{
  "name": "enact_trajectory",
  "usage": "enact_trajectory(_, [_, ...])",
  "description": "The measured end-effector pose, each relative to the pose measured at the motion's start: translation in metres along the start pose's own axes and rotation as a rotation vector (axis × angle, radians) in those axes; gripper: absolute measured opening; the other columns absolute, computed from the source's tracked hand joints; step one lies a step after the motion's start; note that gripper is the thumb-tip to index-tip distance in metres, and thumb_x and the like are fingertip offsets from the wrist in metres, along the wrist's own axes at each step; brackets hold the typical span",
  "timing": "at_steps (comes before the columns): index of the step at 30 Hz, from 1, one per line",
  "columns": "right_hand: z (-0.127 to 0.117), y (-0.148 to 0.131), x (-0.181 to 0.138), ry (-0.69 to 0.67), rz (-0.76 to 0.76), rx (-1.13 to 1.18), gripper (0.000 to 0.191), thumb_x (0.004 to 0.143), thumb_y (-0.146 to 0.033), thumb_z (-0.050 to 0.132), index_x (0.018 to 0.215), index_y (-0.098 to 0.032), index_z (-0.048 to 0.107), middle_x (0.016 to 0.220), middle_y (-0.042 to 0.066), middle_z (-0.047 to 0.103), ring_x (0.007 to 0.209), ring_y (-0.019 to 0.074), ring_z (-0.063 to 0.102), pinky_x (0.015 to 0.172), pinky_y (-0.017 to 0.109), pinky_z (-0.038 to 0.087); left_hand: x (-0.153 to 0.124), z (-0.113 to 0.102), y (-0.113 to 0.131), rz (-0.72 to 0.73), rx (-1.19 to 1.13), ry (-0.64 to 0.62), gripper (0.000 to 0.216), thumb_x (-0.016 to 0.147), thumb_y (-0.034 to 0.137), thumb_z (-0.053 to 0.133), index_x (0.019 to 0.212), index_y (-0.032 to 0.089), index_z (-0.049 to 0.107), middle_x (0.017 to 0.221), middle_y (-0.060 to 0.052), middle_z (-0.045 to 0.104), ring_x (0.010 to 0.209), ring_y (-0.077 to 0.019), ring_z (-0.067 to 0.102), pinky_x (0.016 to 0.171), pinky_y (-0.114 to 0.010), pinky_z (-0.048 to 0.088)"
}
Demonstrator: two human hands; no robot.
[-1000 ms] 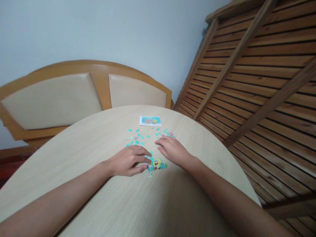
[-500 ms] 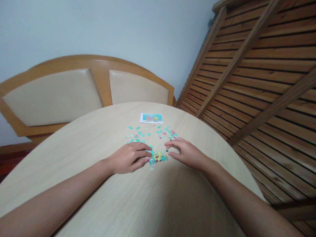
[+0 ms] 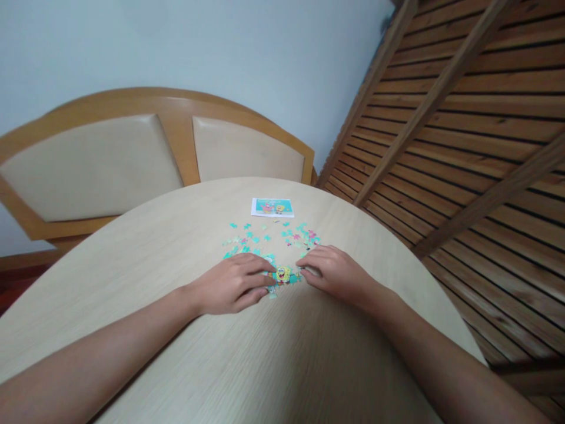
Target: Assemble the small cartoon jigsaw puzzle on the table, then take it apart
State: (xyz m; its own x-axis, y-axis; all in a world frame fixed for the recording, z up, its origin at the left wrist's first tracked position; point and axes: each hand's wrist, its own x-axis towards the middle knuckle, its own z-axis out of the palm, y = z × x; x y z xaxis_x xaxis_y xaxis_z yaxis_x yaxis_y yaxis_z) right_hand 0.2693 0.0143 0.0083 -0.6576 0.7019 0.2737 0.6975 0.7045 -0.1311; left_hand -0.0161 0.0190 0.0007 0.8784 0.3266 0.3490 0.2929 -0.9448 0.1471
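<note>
A partly joined jigsaw puzzle (image 3: 283, 275) with a yellow cartoon figure on turquoise lies on the table in front of me. My left hand (image 3: 238, 282) rests flat at its left side, fingers stretched out over the joined pieces and covering part of them. At the right edge of the puzzle, my right hand (image 3: 330, 268) has thumb and forefinger closed around a small dark puzzle piece (image 3: 301, 268), mostly hidden by the fingertips. Loose turquoise puzzle pieces (image 3: 249, 235) are scattered beyond my left hand. More loose pieces, some pink (image 3: 311, 234), lie beyond the right.
A printed picture card (image 3: 273, 207) with two cartoon figures lies behind the loose pieces. The round wooden table (image 3: 185, 365) has a padded bench back (image 3: 92, 165) behind it. A slatted wooden panel (image 3: 468, 141) leans along the right side.
My right thumb and forefinger have closed in on the small dark piece beside the puzzle. My left fingers have slid slightly right over the joined pieces. The view has tilted a little.
</note>
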Motion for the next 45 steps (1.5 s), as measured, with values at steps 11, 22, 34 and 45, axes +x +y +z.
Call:
enact_trajectory(11, [0.011,0.004,0.001,0.118,0.052,-0.057,0.023,0.092,-0.010,0.053,0.101,-0.017,0.073,0.098,0.009,0.076,0.094,0.0250,0.068,0.088,0.039,0.053,-0.001,0.001,0.000,0.014,-0.034,-0.006,0.029,0.102,0.027,0.047,0.123,0.020,0.066,0.125,-0.011,0.068,0.118,-0.0255,0.063,0.102,-0.044,0.052])
enact_trajectory(22, [0.003,-0.031,0.000,0.145,-0.125,0.108,0.012,0.091,-0.013,0.061,0.088,-0.020,0.070,0.085,0.003,0.075,0.083,0.0201,0.064,0.079,0.032,0.046,-0.001,0.001,0.000,0.017,-0.031,-0.011,0.029,0.102,0.027,0.047,0.124,0.020,0.065,0.126,-0.012,0.067,0.119,-0.0262,0.063,0.102,-0.044,0.053])
enact_trajectory(34, [-0.003,-0.028,0.000,0.038,-0.168,0.173,0.008,0.088,-0.017,0.065,0.084,-0.023,0.069,0.084,0.000,0.075,0.084,0.0186,0.066,0.081,0.034,0.039,0.000,0.002,0.000,0.018,-0.041,-0.010,0.028,0.102,0.028,0.047,0.122,0.019,0.066,0.126,-0.012,0.067,0.119,-0.0264,0.062,0.102,-0.044,0.052])
enact_trajectory(45, [0.000,-0.024,-0.001,0.023,-0.097,0.163,0.016,0.088,-0.032,0.071,0.102,-0.023,0.070,0.102,0.004,0.075,0.095,0.0225,0.065,0.086,0.036,0.041,-0.001,0.001,0.000,0.018,-0.045,-0.001,0.028,0.102,0.027,0.048,0.122,0.021,0.066,0.125,-0.012,0.067,0.117,-0.0260,0.063,0.102,-0.044,0.053])
